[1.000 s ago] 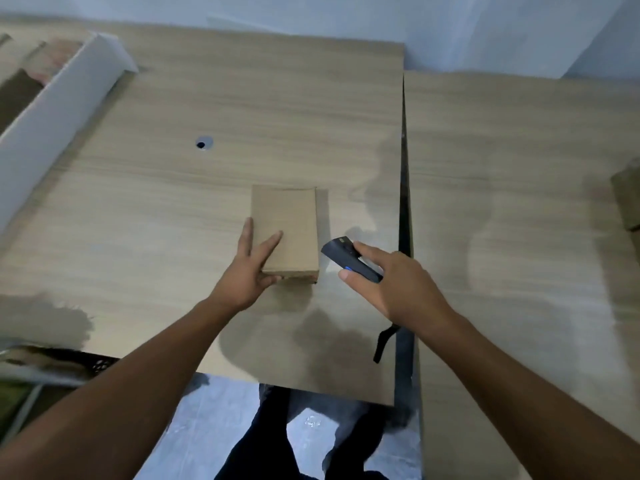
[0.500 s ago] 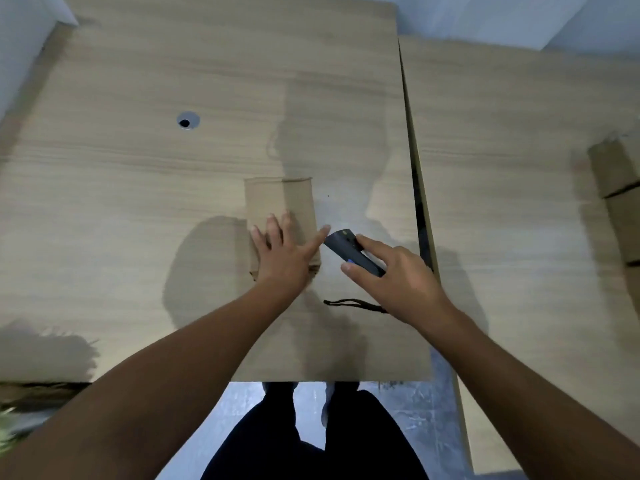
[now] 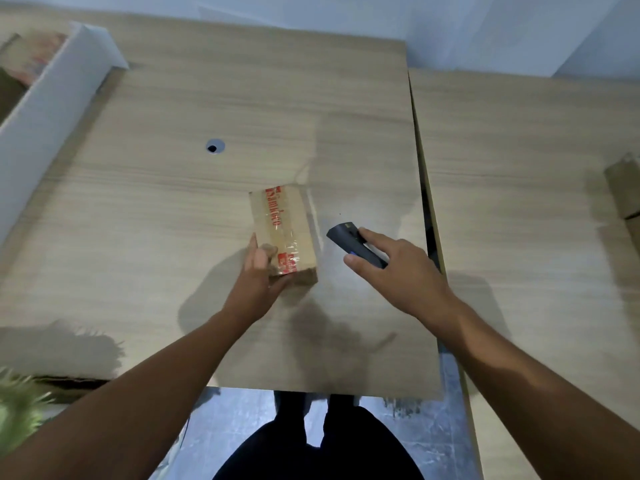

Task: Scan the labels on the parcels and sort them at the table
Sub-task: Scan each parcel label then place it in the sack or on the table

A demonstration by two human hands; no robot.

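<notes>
A small brown cardboard parcel (image 3: 287, 223) with red printed tape along its top lies in the middle of the wooden table (image 3: 173, 209). My left hand (image 3: 258, 271) grips its near left corner, thumb on top and fingers under the near end, which is lifted a little. My right hand (image 3: 394, 268) holds a dark handheld scanner (image 3: 353, 244) just right of the parcel, with its front end pointing away and to the left. No label shows on the parcel's visible face.
A white bin wall (image 3: 45, 98) runs along the far left. A cable hole (image 3: 215, 147) sits in the table beyond the parcel. A second table (image 3: 519, 202) adjoins on the right, with brown boxes (image 3: 623, 188) at its right edge. Something green (image 3: 17, 407) blurs at the lower left.
The parcel has been turned over: its plain face was up, now the taped face with red print shows. My left hand moved from flat on top to gripping the near corner. The scanner hand hardly moved.
</notes>
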